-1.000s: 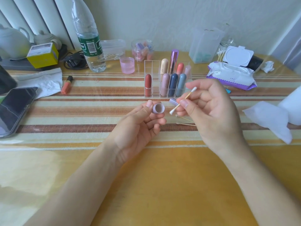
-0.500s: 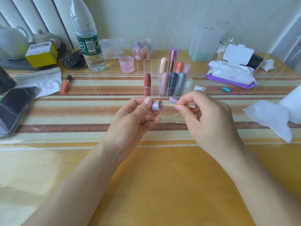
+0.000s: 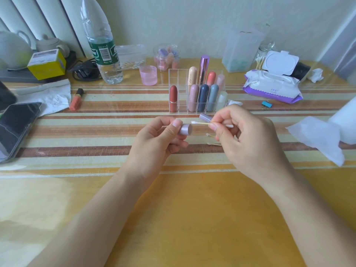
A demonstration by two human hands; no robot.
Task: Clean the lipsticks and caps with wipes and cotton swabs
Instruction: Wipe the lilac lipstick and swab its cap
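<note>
Right now the left hand grips a short lilac lipstick cap between thumb and curled fingers, with the cap lying sideways and its darker end facing right. The right hand pinches a cotton swab by its yellowish stick. The swab's white tip sits level with the cap's upper edge, just beside it; whether they touch cannot be told. The same hand's fingers also hold the matching lilac lipstick tube, tilted up to the left above the swab.

Both hands hang over the striped cloth. Just behind them is the clear acrylic organiser, with capped lipsticks standing upright in its compartments. Two used swabs lie on the cloth between the hands, partly hidden by the right fingers.

To the right a loose white wipe lies near the right hand, and the opened wipes pack is farther back. A phone sits at the left edge, well apart. Plain yellow tabletop spreads under the forearms toward the viewer.
</note>
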